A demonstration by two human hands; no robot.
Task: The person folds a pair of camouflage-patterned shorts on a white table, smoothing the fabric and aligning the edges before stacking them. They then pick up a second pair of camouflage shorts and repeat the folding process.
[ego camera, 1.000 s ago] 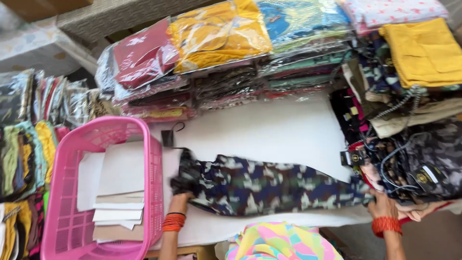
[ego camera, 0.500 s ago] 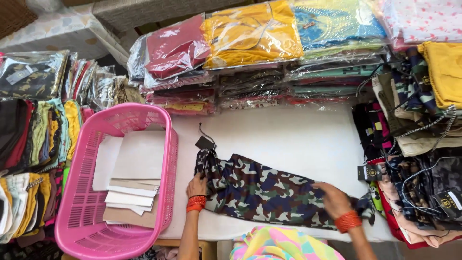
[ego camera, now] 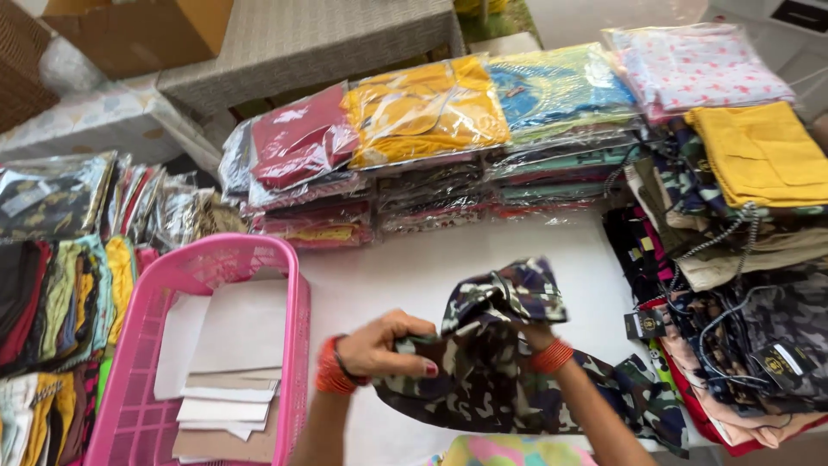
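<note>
A pink basket [ego camera: 297, 285] is seen at left. Beside it, the camouflage trousers [ego camera: 509, 380] are pinched at their left end by the left hand [ego camera: 388, 345]. The right hand [ego camera: 530, 332], mostly hidden, grips the raised fold. The garment's long axis runs left-right across the white table [ego camera: 414, 259].

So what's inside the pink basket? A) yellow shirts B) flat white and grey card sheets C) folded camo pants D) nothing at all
B: the pink basket holds flat white and grey card sheets, while the camo garment lies on the table in the left hand and right hand.
</note>
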